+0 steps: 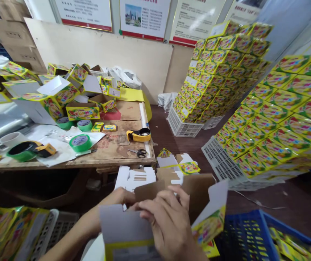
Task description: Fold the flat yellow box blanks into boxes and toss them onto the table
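An open yellow printed carton (129,226) with a brown inside and raised flaps is low in the middle of the head view. My right hand (169,221) lies over its near edge, fingers bent round the cardboard. Farther left, my left hand (124,197) is at the carton's left side, gripping its edge, with the fingertips partly hidden by a flap. Behind the carton are flat cut cardboard pieces (136,179).
A worktable (112,145) holds cartons, green tape rolls (81,142), a yellow tape dispenser (139,135) and scissors (139,152). Boxes stand stacked on white crates (184,127) at right. A blue crate (265,232) is lower right, a white crate (48,232) lower left.
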### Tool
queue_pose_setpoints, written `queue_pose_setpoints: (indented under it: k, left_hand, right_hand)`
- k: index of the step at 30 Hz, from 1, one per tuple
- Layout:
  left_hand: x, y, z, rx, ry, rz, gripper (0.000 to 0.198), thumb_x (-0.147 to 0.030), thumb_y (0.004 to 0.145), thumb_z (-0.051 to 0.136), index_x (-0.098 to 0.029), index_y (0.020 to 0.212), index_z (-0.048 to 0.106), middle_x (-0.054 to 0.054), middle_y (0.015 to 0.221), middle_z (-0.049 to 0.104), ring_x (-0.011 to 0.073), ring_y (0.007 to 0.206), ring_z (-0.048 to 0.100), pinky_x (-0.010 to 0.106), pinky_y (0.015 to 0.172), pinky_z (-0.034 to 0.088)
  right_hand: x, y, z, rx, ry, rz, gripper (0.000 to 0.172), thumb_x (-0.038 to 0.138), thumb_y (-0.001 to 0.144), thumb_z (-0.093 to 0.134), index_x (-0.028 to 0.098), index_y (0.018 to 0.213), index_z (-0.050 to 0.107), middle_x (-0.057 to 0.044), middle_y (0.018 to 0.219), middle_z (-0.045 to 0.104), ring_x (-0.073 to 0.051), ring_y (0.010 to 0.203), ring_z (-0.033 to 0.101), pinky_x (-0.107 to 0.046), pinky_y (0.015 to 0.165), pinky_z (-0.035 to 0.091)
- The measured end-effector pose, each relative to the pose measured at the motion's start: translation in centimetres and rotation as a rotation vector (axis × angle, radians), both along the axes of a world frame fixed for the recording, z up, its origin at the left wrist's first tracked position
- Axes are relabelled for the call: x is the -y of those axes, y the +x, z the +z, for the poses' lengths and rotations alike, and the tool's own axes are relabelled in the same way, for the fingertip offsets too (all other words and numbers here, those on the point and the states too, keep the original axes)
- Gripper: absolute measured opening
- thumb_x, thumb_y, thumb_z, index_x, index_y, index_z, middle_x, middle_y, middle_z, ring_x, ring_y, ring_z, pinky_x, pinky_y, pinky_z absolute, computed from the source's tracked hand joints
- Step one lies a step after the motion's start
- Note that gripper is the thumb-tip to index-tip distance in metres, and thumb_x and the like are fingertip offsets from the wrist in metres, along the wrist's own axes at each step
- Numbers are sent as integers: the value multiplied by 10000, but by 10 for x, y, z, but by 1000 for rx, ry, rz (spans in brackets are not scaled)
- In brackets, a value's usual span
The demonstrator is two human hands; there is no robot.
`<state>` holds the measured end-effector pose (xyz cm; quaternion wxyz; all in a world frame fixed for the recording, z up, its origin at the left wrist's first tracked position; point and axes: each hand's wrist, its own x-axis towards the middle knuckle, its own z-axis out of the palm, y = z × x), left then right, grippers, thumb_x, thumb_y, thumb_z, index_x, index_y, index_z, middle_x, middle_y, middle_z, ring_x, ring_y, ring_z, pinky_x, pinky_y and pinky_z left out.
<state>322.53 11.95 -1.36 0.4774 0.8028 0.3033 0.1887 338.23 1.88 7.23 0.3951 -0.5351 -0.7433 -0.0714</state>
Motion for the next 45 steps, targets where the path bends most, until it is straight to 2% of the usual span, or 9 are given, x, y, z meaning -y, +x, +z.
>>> queue_pose_setpoints:
  k: [4,8,12,19,30,34,36,39,45]
  left_hand:
    - [-6,-8,8,-97,359,317,348,-273,812,467,-147,490,508,-17,479,492,87,458,424,205,465,320]
    - [9,-21,-14,-6,289,702,255,-341,850,468,-144,760,604,21,650,614,146,569,565,226,519,439]
    - [26,-15,-30,52,300,512,565,-340,852,530,-170,1356,339,128,1314,529,255,1175,544,350,934,503]
    - [26,-8,-38,-76,440,265,714,-168,906,424,-299,1472,9,83,1535,225,248,1397,234,524,1131,235]
    - [25,-11,-45,-140,533,229,762,-43,865,356,-299,1477,-19,76,1528,241,242,1398,236,530,1125,257]
    - [33,1,-38,-269,714,8,729,-24,866,321,-253,1483,7,65,1538,198,219,1421,172,489,1152,195]
    - [37,9,-31,-296,768,-125,699,-201,904,436,-257,1482,48,55,1543,179,250,1425,148,501,1154,166]
    - [39,16,-21,-288,796,-257,700,-476,888,468,-313,1471,116,40,1543,186,290,1423,138,546,1147,127]
    - [34,7,-22,-79,645,-146,384,-318,919,452,-288,1300,491,58,1381,497,242,1294,426,463,1101,295]
  right_hand:
    - [4,5,-17,90,-57,-9,229,109,900,367,190,787,548,15,574,514,-153,546,388,-308,619,219]
    - [-7,0,-64,242,-299,-113,249,129,898,414,202,690,529,1,564,570,-175,572,482,-330,655,278]
    - [-18,-5,-84,323,-470,-109,173,166,850,539,208,684,567,-11,639,629,-208,661,567,-373,741,372]
    - [35,40,-17,180,-127,-19,246,209,867,518,273,1092,596,-26,947,671,-186,881,622,-395,957,408]
    - [51,78,-62,110,-168,-386,274,352,876,524,242,1118,587,-79,1471,334,-308,1330,341,-516,993,389]
    - [57,41,-85,52,-292,-168,748,421,854,553,128,1451,211,-148,1396,444,-269,1282,421,-394,950,467]
    - [50,26,-90,47,-371,-30,592,414,859,554,170,1372,390,-120,1282,564,-260,1178,521,-379,919,480]
    - [27,32,-77,-138,-282,-97,236,285,911,483,251,1115,596,-43,1038,668,-200,1019,584,-362,891,466]
    - [-21,82,-50,-244,-399,-210,406,441,954,305,248,982,661,-71,1340,487,-265,1298,360,-526,1043,306]
